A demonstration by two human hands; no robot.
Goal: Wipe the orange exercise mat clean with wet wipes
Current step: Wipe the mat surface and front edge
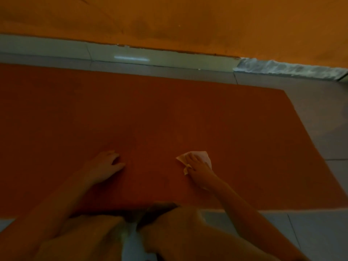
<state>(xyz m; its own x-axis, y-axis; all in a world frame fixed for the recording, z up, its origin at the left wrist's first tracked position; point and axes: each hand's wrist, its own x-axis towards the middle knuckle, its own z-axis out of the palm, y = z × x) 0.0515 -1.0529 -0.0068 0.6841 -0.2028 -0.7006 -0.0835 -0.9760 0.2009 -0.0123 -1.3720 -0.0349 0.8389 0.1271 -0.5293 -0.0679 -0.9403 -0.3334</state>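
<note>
We were in the middle of the wiping step. Our right hand lay flat on a pale wet wipe, fingers stretched over it and pressing it onto the orange mat. The hand was not closed round the wipe. One corner was bunched up beside the thumb, and in the dim light we could not tell whether the thumb pinched it. Our left hand rested on the mat well apart from the right, fingers loosely spread, holding nothing. We judged it was steadying us and keeping the mat from sliding.

The wipe sat near the edge of the mat closest to us, with a broad stretch beyond it and more running off to the left. We judged that much of the mat was yet to be covered. The next move called for firm, even pressure and a long sweep away from us, with the wipe kept spread out, not crumpled.

The mat lay flat on a grey tiled floor, its far edge near a pale skirting at the foot of an orange wall. Part of the skirting on the right looked rough and patchy. Our knees were at the mat's near edge.
</note>
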